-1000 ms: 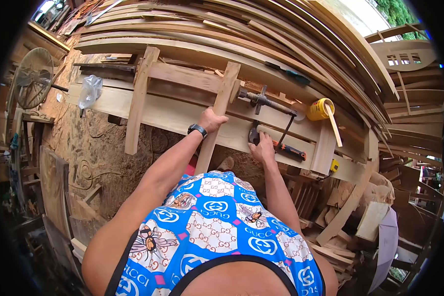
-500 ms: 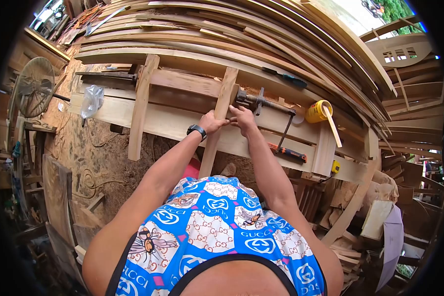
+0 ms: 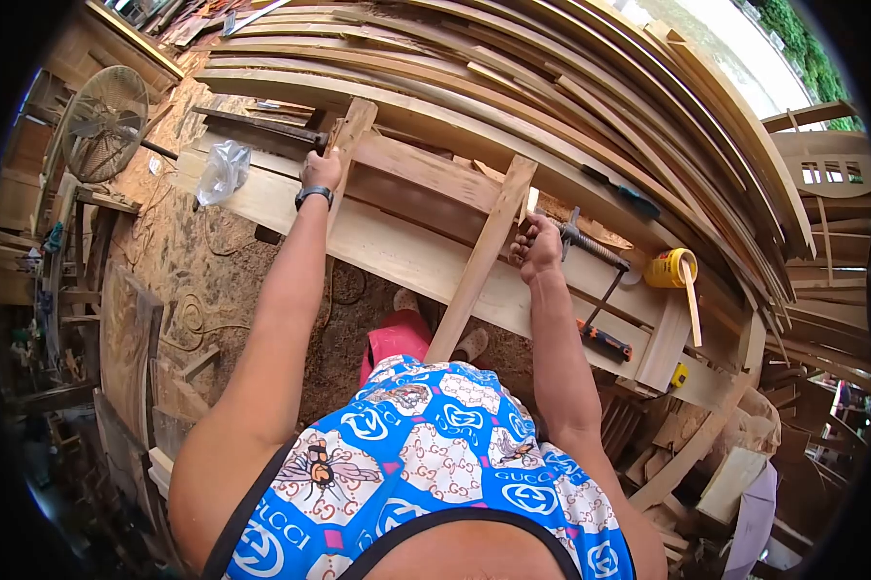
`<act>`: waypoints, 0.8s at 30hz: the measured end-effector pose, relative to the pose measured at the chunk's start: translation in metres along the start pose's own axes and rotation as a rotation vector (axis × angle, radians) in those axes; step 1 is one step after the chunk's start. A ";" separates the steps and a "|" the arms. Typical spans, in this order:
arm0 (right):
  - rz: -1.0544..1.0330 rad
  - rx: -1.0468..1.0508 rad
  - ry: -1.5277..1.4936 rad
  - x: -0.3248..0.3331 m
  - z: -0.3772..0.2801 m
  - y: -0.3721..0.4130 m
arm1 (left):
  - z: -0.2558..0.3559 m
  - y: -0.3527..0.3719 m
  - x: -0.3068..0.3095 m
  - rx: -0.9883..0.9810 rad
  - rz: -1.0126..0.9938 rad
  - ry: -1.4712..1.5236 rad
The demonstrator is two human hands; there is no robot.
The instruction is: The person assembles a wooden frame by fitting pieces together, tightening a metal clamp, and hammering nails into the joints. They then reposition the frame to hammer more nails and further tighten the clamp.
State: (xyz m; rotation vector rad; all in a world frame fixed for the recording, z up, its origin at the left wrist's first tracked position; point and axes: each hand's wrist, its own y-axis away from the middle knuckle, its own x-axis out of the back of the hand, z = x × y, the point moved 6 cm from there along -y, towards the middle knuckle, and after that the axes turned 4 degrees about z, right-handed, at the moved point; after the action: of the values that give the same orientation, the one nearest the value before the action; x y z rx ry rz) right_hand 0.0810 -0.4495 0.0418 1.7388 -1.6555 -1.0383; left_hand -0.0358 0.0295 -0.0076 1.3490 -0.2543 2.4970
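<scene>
My left hand is closed at the inner end of a dark clamp bar, against the left wooden crosspiece. My right hand has curled fingers beside the right crosspiece, next to the threaded clamp screw; a small pale wood piece shows at its fingertips, and whatever lies inside the fingers is hidden. Between the crosspieces runs a reddish-brown board. The screw's long handle hangs down at the right.
Long planks are stacked behind the bench boards. At the right are a yellow glue tub with a stick, an orange-black tool and a yellow tape measure. A plastic bag and a fan stand left.
My hands have separated from the right crosspiece: the left has reached across to the left crosspiece and clamp end, the right has moved to the screw side. The view has shifted and turned slightly.
</scene>
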 end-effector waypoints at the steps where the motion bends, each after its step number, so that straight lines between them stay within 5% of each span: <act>1: -0.006 0.040 0.021 -0.002 -0.007 0.005 | -0.016 -0.022 -0.020 0.003 -0.116 0.018; 3: -0.058 0.114 -0.001 -0.006 -0.017 0.013 | -0.024 -0.027 -0.034 0.008 -0.241 0.032; 6: -0.039 0.384 -0.037 -0.008 -0.039 0.032 | -0.001 -0.003 0.003 -0.192 0.123 0.153; 9: -0.091 0.392 -0.136 0.011 -0.038 0.047 | 0.016 -0.010 0.019 -0.477 0.391 0.234; 13: -0.025 0.511 -0.134 0.095 -0.019 0.070 | 0.063 0.046 0.031 -0.357 -0.076 0.632; 14: -0.054 0.549 -0.064 0.112 -0.016 0.080 | 0.061 0.062 0.009 -0.287 -0.446 0.796; 18: -0.173 0.498 -0.160 0.136 0.021 0.114 | 0.146 0.278 0.015 -0.327 -0.970 0.909; 22: -0.166 0.507 -0.296 0.149 0.051 0.121 | 0.171 0.442 -0.011 -0.317 -1.281 0.765; 24: -0.106 0.548 -0.301 0.174 0.061 0.109 | 0.198 0.490 0.004 -0.674 -1.275 0.457</act>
State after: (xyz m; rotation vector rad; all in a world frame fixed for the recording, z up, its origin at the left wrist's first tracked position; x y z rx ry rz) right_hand -0.0393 -0.6255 0.0645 2.1074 -2.2154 -0.9910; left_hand -0.0457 -0.4888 0.0954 0.3639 -0.0611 1.3376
